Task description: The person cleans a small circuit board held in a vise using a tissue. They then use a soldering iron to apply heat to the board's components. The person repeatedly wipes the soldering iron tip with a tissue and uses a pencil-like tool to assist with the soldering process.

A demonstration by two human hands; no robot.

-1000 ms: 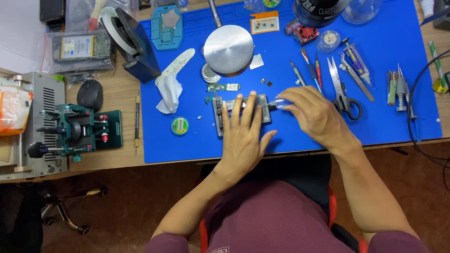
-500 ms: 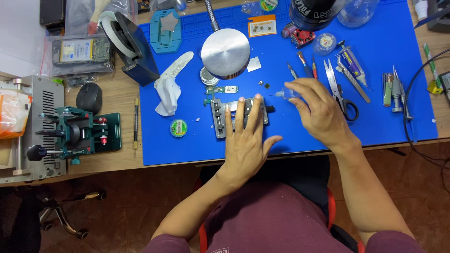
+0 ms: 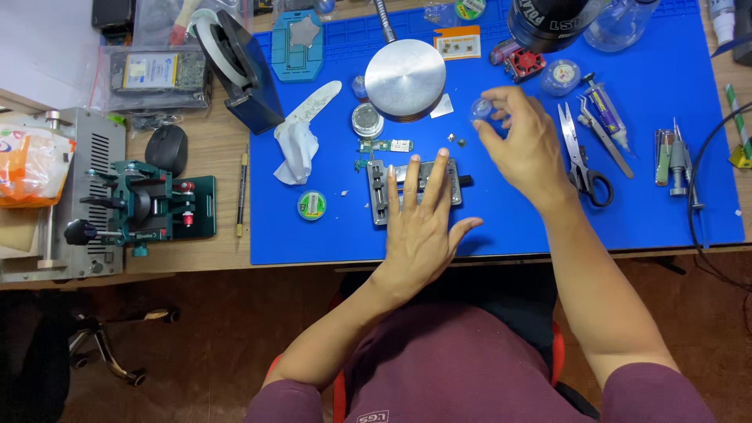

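Note:
My left hand (image 3: pixel 423 227) lies flat, fingers spread, on a grey metal holder clamp (image 3: pixel 381 192) in the middle of the blue work mat (image 3: pixel 666 211). My right hand (image 3: pixel 529 145) is raised to the right of it, with its fingertips closed on a small clear round container (image 3: pixel 480 108). A small green circuit board (image 3: pixel 389 146) and two tiny grey parts (image 3: pixel 457 141) lie just beyond the clamp. A round metal lamp base (image 3: pixel 405 69) stands behind them.
Scissors (image 3: pixel 583 164), tweezers and a glue tube (image 3: pixel 605 106) lie right of my right hand. A crumpled white cloth (image 3: pixel 294 145), a green round tin (image 3: pixel 312 205) and a small metal tin (image 3: pixel 366 120) sit to the left. A green clamp tool (image 3: pixel 149 205) stands off the mat.
My right hand has lifted from the clamp's right end and moved away up the mat, now pinching the small clear container. My left hand stays flat on the clamp.

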